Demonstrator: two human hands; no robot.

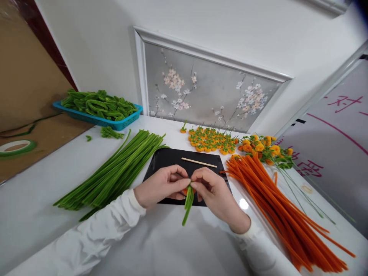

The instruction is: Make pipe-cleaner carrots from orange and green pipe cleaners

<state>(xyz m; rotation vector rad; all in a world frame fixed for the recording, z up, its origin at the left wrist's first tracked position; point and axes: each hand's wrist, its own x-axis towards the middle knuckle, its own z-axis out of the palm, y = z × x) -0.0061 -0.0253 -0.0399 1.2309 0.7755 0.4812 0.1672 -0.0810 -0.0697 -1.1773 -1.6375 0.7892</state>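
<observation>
Above a black board (168,158), my left hand (163,184) and my right hand (211,188) meet with thumbs and fingertips pinched together. Between them they grip green pipe cleaners (188,203), whose loose ends hang down toward me. A bit of orange shows behind the green, mostly covered by my fingers, so its shape is hard to make out. On the board, just beyond my hands, lies a thin wooden stick (199,162).
Left lies a bundle of green pipe cleaners (115,172); right, an orange bundle (276,207). Small orange-and-green flowers (211,138) stand in rows at the back, beside a flower pile (260,147). A blue basket (123,122) holds bent green pieces. Green tape (31,147) sits far left.
</observation>
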